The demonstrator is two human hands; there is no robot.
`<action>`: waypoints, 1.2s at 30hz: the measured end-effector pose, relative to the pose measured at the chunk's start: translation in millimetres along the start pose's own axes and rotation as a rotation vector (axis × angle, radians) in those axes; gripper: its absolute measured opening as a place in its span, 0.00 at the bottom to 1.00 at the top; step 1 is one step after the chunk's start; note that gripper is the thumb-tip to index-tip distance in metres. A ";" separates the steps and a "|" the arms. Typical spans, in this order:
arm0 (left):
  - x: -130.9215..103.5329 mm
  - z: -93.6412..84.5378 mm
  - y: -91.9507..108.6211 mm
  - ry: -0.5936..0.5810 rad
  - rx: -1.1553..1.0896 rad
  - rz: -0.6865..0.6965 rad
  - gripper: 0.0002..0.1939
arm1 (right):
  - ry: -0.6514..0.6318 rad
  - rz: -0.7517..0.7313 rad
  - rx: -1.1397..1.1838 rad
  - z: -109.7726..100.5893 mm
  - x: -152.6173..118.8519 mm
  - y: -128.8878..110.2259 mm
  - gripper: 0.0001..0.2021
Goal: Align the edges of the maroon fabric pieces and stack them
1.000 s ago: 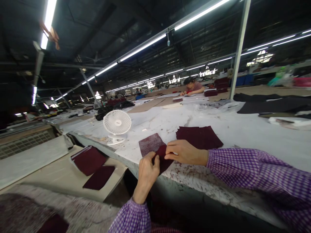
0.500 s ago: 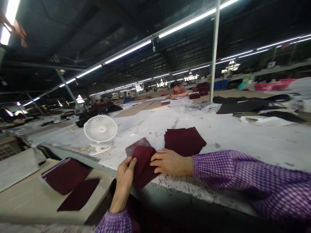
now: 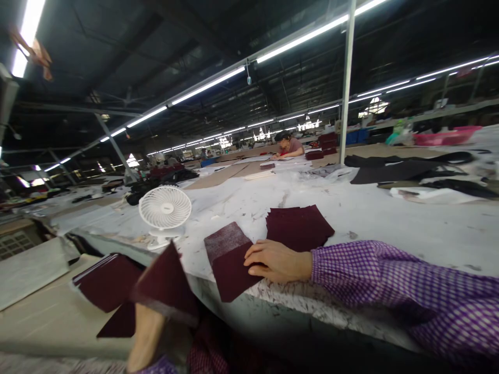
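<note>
The left hand [image 3: 147, 327] holds a raised maroon cloth [image 3: 169, 285] above the near left side; its fingers seem hidden behind the blurred fabric, so the exact pinch is unclear. The right hand [image 3: 278, 262] rests unclenched on a flat cloth [image 3: 234, 272] at the near edge of the white table [image 3: 234, 195]. Just beyond it sits a cloth stack [image 3: 298, 226]; to the far left stands a fan [image 3: 165, 208].

Right sleeve [image 3: 374, 272]: purple-and-white check, full, creased, was gathered at cuff [image 3: 316, 264]. Left sleeve [image 3: 158, 366]: purple, showed only as blurred edge. Garment [image 3: 208, 350] at lower edge was dark red, finely checked, partly shadowed. Right grip [image 3: 278, 261] was bare.
</note>
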State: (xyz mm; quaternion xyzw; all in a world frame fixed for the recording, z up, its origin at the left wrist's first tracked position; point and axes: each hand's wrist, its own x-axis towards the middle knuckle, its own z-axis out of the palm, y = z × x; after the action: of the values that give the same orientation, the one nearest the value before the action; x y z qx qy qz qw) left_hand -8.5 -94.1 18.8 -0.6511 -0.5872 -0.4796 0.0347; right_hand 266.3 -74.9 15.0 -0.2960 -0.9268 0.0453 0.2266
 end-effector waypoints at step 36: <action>-1.3 83.5 58.9 -0.400 -0.169 -0.059 0.07 | -0.117 0.430 0.315 -25.3 -9.6 -15.3 0.23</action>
State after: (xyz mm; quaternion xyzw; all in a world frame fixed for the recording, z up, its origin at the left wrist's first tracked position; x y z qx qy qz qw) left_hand 87.5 -62.4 3.6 -0.7163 -0.5590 -0.3893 -0.1511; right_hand 276.5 -94.2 37.1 -0.4438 -0.8357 0.2532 0.2011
